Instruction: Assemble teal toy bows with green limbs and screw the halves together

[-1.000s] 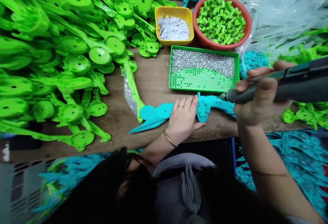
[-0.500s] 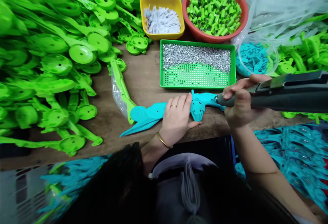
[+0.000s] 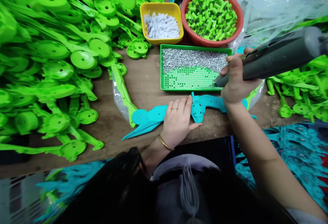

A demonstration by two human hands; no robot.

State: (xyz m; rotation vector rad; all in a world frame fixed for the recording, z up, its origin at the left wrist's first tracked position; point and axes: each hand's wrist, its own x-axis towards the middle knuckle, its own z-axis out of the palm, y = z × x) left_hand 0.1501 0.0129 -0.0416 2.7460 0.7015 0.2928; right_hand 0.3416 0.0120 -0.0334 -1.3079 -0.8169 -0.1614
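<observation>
A long turquoise plastic part (image 3: 203, 105) lies across the near edge of the wooden table. My left hand (image 3: 178, 120) lies flat on its middle, fingers stretched out, pressing it down. My right hand (image 3: 235, 80) is wrapped round a dark grey electric screwdriver (image 3: 271, 58). The tool's tip sits at the lower right corner of a green perforated tray (image 3: 189, 80), which has a heap of small silver screws along its far side.
A big pile of green plastic parts (image 3: 56, 56) fills the left of the table. Behind the tray stand a yellow tub of white pieces (image 3: 161, 24) and a red bowl of green tubes (image 3: 211, 14). More green parts (image 3: 304, 87) lie right; turquoise parts (image 3: 294, 149) sit in a crate below.
My right hand has lifted the screwdriver off the turquoise part and carried its tip up to the screw tray. My left hand has stayed on the part.
</observation>
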